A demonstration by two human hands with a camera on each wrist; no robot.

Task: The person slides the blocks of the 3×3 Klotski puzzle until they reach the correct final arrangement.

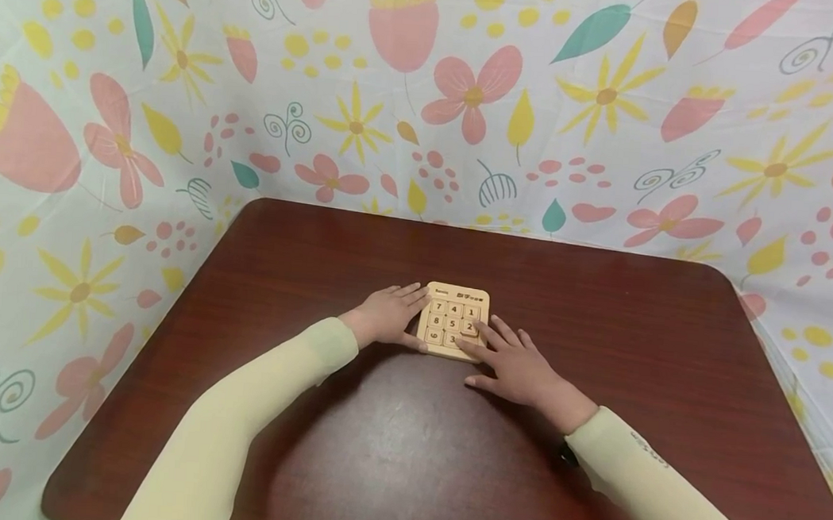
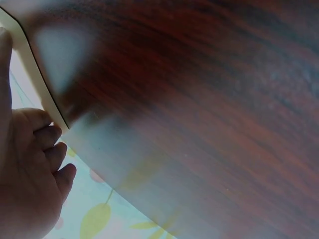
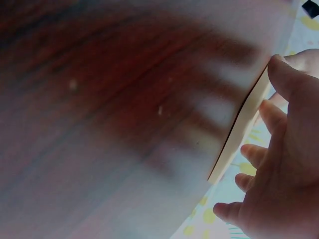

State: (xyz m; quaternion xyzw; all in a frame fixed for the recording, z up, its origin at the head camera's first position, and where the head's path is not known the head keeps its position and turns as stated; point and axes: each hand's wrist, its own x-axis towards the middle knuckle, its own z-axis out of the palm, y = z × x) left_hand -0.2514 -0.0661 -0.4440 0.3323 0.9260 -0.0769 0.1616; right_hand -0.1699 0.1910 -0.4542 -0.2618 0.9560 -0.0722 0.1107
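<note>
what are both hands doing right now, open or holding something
Left hand: open, touching the number puzzle along its left side.
Right hand: open, spread, reaching over the puzzle's right side.

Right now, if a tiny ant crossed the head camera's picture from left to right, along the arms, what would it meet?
Pale cream left sleeve, bare left hand, flat pale-wood board of numbered tiles, bare right hand, pale cream right sleeve.
</note>
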